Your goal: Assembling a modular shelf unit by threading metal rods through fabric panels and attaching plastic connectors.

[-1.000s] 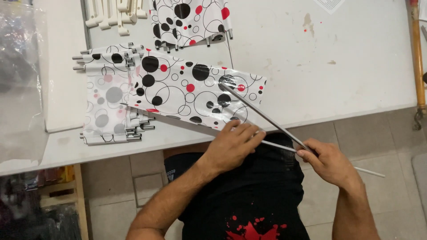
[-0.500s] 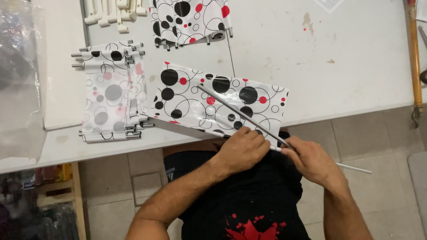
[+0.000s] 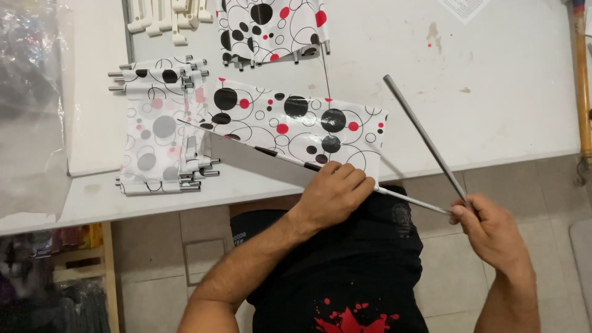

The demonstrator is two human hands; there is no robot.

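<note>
My left hand (image 3: 333, 194) pins the dotted sheet (image 3: 290, 126) at the table (image 3: 493, 92) edge so it stays flat, while my right grip (image 3: 487, 228), pinched on a rod (image 3: 425, 139), angles it toward eleven o'clock.
</note>
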